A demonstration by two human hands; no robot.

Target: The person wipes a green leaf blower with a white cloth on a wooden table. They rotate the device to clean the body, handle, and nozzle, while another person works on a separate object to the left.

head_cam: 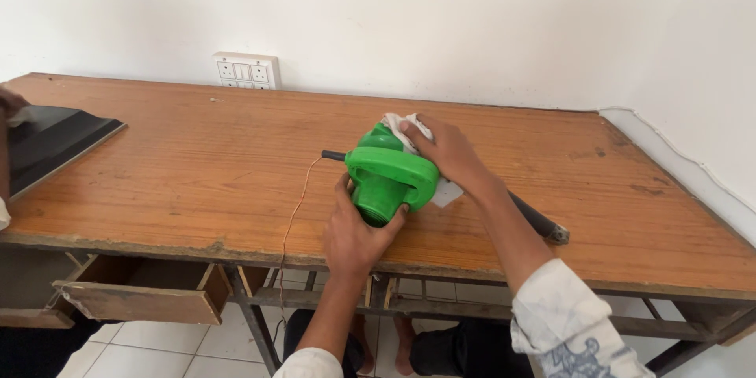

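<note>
The green blower (pixel 391 173) lay near the table's (pixel 197 165) front edge — the left hand (pixel 356 232) gripped its round mouth, while the right hand (pixel 449 153) pressed a white cloth (pixel 402 127) onto its top.

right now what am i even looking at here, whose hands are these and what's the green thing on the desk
This is one picture from a camera worn on a person's head, looking down at their own two hands. The left hand grips the round mouth of a green plastic blower. The right hand presses a white cloth on top of it. The blower rests on a worn wooden desk. A thin cord runs from it over the front edge, and a black tube lies behind the right forearm. At far left lies a dark flat panel, with another person's hand at its edge. A switch plate is on the wall, and a drawer hangs open below.
</note>
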